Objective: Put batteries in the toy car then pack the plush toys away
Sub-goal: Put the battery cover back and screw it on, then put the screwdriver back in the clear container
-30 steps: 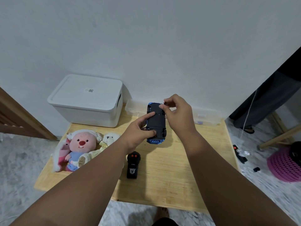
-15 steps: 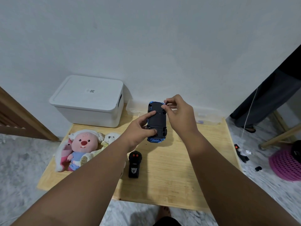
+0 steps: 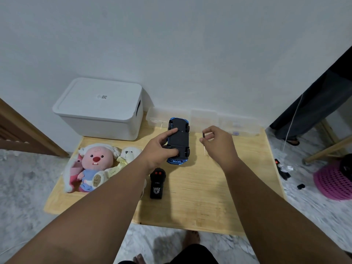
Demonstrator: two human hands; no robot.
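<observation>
The glossy blue plastic toy car (image 3: pixel 178 140) lies upside down, its flat black underside up, mid-back on the pale wood-grain worktop (image 3: pixel 200 187), pinned by the left hand (image 3: pixel 159 149), whose fingers press on it. Just right of the car, the right hand (image 3: pixel 219 141), which was on the chassis half a second ago, has lifted clear; its fingers (image 3: pixel 206 136) pinch a small dark piece too small to identify. Left of the car lie fuzzy pink and cream plush toys (image 3: pixel 95 164), partly hidden by the forearm.

A pink basket (image 3: pixel 332 184) is located on the floor right of the table (image 3: pixel 209 197). A remote (image 3: pixel 157 182) is laid on the table.
</observation>
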